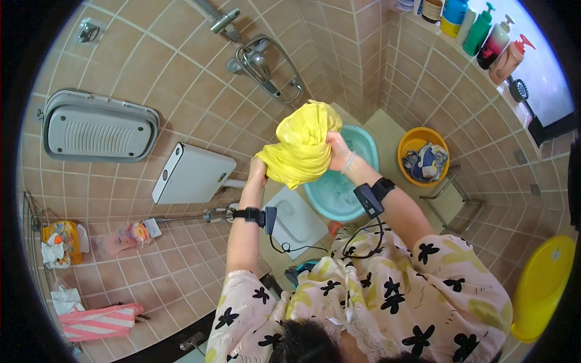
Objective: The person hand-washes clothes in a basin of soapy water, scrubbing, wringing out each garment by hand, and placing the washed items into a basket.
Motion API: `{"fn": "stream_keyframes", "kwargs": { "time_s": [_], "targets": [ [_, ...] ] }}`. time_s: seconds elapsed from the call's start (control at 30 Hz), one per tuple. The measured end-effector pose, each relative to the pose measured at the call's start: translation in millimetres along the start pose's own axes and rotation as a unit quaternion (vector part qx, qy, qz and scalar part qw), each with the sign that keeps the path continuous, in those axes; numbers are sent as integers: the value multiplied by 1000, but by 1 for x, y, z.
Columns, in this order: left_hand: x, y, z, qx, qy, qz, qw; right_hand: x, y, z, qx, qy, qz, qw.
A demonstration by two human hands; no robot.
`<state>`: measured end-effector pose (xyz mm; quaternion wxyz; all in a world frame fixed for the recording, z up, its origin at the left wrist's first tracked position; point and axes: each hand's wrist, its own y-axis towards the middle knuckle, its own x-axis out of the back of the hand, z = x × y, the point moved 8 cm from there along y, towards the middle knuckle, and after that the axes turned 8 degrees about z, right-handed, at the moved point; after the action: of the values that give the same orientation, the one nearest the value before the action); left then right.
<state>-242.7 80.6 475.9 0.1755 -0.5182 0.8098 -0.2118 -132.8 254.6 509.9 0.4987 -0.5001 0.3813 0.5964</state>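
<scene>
A bundled, wet-looking yellow cloth is held up in front of me between both hands. My left hand grips its lower left edge, the fingers mostly hidden behind the fabric. At its right side my right hand closes on the gathered folds. Beneath and just right of the cloth stands a light-blue basin with water in it; the cloth covers part of its far left rim. Black devices are strapped to both forearms, with a cable on each.
A squat toilet lies in the floor left of the basin. To the right, an orange basin holds clothes near a metal-framed stool. A shower set hangs on the far wall; several bottles line the sill. A yellow basin leans at right.
</scene>
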Motion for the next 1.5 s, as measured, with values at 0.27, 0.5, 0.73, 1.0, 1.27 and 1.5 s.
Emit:
{"fn": "stream_keyframes", "kwargs": {
  "time_s": [0.27, 0.5, 0.73, 1.0, 1.27, 1.5],
  "targets": [
    [-52, 28, 14, 128, 165, 189, 960, 15, 5, 11, -119, -258, -6, 959],
    [-70, 13, 41, 126, 261, 410, 865, 25, -4, -6, -240, -360, -4, 902],
    [-57, -55, 32, 275, 6, 486, 830, -22, -21, 23, -65, -32, 15, 997],
    [-104, -65, -8, 17, -394, 306, 867, -22, -10, 16, 23, 18, -19, 999],
    [-100, -12, -19, 63, -226, 327, 915, -11, 2, 20, -61, -460, 23, 886],
    [-109, -24, -40, 110, 71, 299, 945, -77, -11, -5, -91, -713, 211, 662]
  ]
}}
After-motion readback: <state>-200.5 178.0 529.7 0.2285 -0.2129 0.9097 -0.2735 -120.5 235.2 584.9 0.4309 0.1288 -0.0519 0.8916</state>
